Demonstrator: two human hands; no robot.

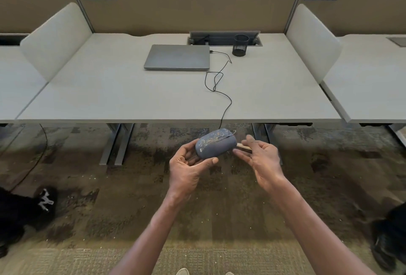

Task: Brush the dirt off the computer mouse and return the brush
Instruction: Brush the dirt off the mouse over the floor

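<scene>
Below the desk edge, left hand [189, 165] cupping dusty mouse [215, 143], right hand [261, 158] pinching brush [243, 147].

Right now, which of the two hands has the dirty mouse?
The left hand grips the speckled blue computer mouse off the desk; the right hand only pinches the small brush beside it.

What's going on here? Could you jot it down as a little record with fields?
left hand: holds the mouse in front of the desk, above the carpet
right hand: pinches the brush at the mouse's right side
mouse: pale specks of dirt on top; cable runs up over the desk edge
desk: closed laptop, mesh cup
progress: dirt not yet brushed off
</scene>
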